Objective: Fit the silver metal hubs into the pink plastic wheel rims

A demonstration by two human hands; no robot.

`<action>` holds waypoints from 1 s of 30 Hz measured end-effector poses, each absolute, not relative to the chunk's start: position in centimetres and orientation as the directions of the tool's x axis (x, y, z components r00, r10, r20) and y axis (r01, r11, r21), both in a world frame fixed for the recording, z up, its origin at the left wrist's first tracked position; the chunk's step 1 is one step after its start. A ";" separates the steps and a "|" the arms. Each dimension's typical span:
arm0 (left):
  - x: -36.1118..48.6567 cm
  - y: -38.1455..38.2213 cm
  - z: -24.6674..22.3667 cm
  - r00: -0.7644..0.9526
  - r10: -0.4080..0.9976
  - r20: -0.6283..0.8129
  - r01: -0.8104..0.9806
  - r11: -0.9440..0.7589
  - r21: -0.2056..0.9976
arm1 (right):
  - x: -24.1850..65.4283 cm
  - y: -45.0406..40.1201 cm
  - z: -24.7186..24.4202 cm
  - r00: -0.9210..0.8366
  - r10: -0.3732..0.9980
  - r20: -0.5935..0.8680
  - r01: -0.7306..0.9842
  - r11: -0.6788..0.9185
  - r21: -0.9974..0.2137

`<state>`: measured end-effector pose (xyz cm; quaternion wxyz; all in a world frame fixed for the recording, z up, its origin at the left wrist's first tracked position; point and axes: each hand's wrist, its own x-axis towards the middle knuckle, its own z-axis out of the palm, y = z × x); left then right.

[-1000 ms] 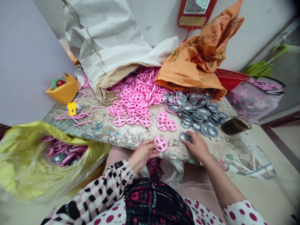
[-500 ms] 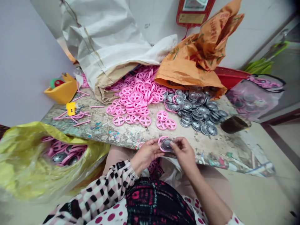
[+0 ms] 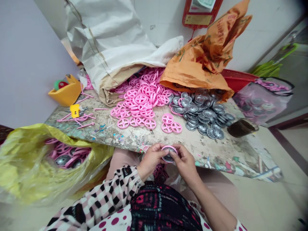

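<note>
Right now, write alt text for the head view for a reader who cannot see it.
The left hand and right hand hold a pink plastic wheel around a silver metal disc above a worn, stained workbench. Piles of pink wheels and silver discs lie on the bench; a yellow plastic bag sits at lower left.

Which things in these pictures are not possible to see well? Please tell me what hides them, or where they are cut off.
Head view: how the silver disc sits in the pink plastic wheel; the left hand and right hand cover it.
Head view: the red-framed plaque, cut off by the top edge.
Head view: how many pink wheels are in the yellow plastic bag; its folds hide them.
</note>
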<state>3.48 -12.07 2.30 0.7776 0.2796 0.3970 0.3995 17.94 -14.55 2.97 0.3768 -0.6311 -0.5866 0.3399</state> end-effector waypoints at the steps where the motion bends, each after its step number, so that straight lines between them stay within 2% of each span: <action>1: 3.4 -12.0 2.3 0.364 0.849 -0.383 -0.372 0.510 0.776 | 18.1 -14.6 2.7 0.075 0.997 -0.004 0.478 -0.039 -0.877; 5: 3.0 -11.7 2.1 0.245 0.927 -0.285 -0.178 0.332 0.926 | 19.6 -14.8 2.1 -0.115 0.987 -0.110 0.550 -0.029 -0.835; 7: 2.7 -11.5 1.8 0.217 0.940 -0.264 -0.128 0.296 0.947 | 20.5 -14.6 2.2 -0.172 0.982 -0.082 0.653 0.051 -0.756; 10: 2.7 -11.2 1.1 0.243 0.930 -0.274 -0.153 0.316 0.936 | 21.5 -13.4 2.7 -0.115 0.992 0.055 0.766 0.124 -0.631; 13: 2.9 -11.1 0.3 0.224 0.929 -0.294 -0.155 0.332 0.930 | 21.6 -10.8 2.8 -0.015 0.991 0.134 0.822 0.088 -0.563; 18: 3.0 -10.9 0.4 0.209 0.913 -0.351 -0.190 0.390 0.901 | 21.0 -6.6 2.4 0.073 0.990 0.122 0.930 -0.023 -0.367; 20: 2.9 -10.6 0.8 0.210 0.888 -0.409 -0.216 0.450 0.867 | 20.7 -6.1 2.4 0.072 0.991 0.108 0.939 -0.031 -0.343; 22: 2.5 -10.4 1.4 0.211 0.853 -0.477 -0.245 0.518 0.819 | 20.4 -6.7 2.6 0.041 0.988 0.151 0.904 0.028 -0.427; 24: 2.2 -10.2 1.9 0.220 0.830 -0.512 -0.294 0.557 0.776 | 19.9 -8.1 2.9 0.001 0.983 0.182 0.794 0.109 -0.598; 25: 2.0 -10.1 2.1 0.234 0.829 -0.508 -0.323 0.559 0.764 | 19.6 -8.9 3.0 -0.024 0.990 0.140 0.702 0.117 -0.702; 27: 1.7 -10.1 2.4 0.273 0.836 -0.477 -0.355 0.548 0.757 | 19.2 -10.5 3.2 -0.115 0.992 -0.057 0.475 0.004 -0.880; 29: 1.6 -10.1 2.3 0.298 0.837 -0.458 -0.343 0.542 0.767 | 19.4 -11.2 3.2 -0.212 0.947 -0.240 0.331 -0.161 -0.930; 30: 1.6 -10.1 2.3 0.297 0.835 -0.462 -0.328 0.544 0.772 | 19.9 -11.1 3.0 -0.211 0.941 -0.265 0.331 -0.186 -0.925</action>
